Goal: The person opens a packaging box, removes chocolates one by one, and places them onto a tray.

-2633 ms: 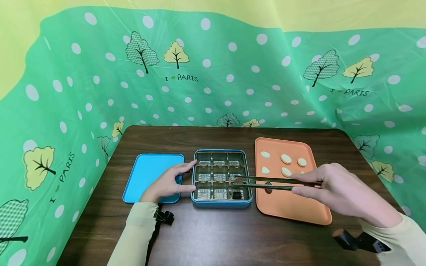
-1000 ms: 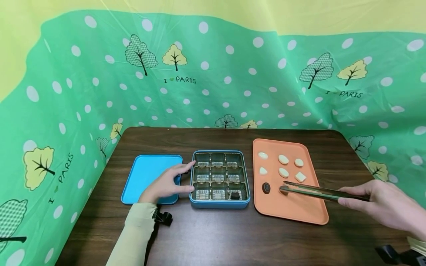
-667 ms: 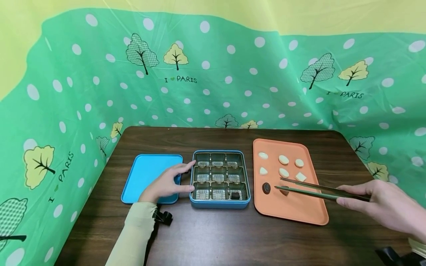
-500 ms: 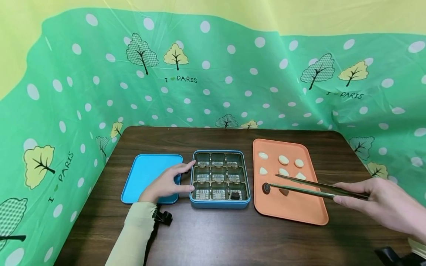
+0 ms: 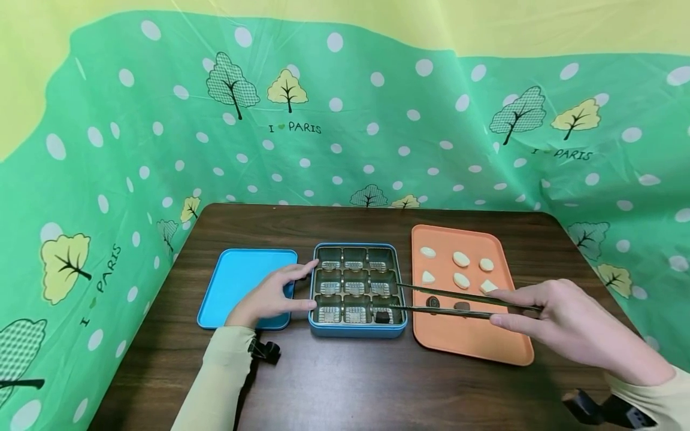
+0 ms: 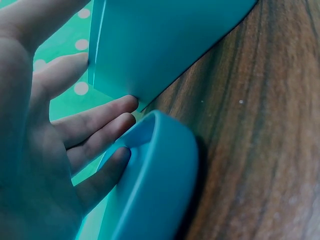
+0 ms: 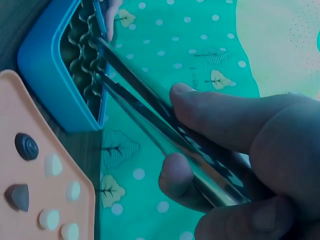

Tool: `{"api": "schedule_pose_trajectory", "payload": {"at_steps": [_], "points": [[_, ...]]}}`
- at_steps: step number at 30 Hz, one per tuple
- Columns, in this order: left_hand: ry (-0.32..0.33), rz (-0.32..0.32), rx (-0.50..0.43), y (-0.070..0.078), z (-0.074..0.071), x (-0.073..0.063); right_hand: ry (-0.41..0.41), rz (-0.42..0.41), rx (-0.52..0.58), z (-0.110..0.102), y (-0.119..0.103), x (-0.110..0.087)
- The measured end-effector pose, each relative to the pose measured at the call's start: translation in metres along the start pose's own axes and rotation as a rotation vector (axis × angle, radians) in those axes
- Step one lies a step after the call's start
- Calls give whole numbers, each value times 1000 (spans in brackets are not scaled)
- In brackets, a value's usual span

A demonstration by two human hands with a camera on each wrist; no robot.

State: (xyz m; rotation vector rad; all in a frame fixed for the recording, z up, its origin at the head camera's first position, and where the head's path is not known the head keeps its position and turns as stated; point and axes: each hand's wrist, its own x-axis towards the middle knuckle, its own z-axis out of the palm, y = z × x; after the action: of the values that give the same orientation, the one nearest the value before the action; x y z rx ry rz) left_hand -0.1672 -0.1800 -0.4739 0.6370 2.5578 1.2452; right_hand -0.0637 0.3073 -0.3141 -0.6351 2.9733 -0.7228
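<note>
My right hand (image 5: 566, 317) grips metal tongs (image 5: 447, 310) between thumb and fingers. The tongs' arms are spread, and their tips reach over the right column of a blue box (image 5: 358, 331) with a compartmented dark insert. I see nothing between the tips. A small dark chocolate (image 5: 382, 317) lies in the front right compartment. My left hand (image 5: 266, 299) rests its thumb and fingertips against the box's left side, fingers extended. On the orange tray (image 5: 469, 344) sit an oval dark chocolate (image 7: 26, 146), a brown chocolate (image 7: 19, 197), partly behind the tongs in the head view, and several white pieces (image 5: 460, 259).
Left of the box lies a blue lid (image 5: 232, 281), partly under the left hand. All stands on a dark wooden table (image 5: 345, 383). Behind it hangs a green curtain (image 5: 345, 161) printed with trees and dots.
The tongs held a brown chocolate over the box; it was then let go on the tray. Since then the spread tongs have moved left, back over the box. The left hand stays put.
</note>
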Motion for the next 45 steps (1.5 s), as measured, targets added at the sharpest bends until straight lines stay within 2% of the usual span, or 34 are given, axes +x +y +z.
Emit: {"api": "schedule_pose_trajectory", "payload": {"at_steps": [15,25,32,45], "points": [[2,-21,12,-2,0,2,-93,-78,-38,6,-15,27],[0,-21,13,-2,-1,1,-209,-32,-164,6,-26,47],[-1,-22,18,-2,0,2,-255,-7,-188,10,-34,58],[-1,-18,12,-2,0,2,-255,-54,-277,13,-50,70]]}}
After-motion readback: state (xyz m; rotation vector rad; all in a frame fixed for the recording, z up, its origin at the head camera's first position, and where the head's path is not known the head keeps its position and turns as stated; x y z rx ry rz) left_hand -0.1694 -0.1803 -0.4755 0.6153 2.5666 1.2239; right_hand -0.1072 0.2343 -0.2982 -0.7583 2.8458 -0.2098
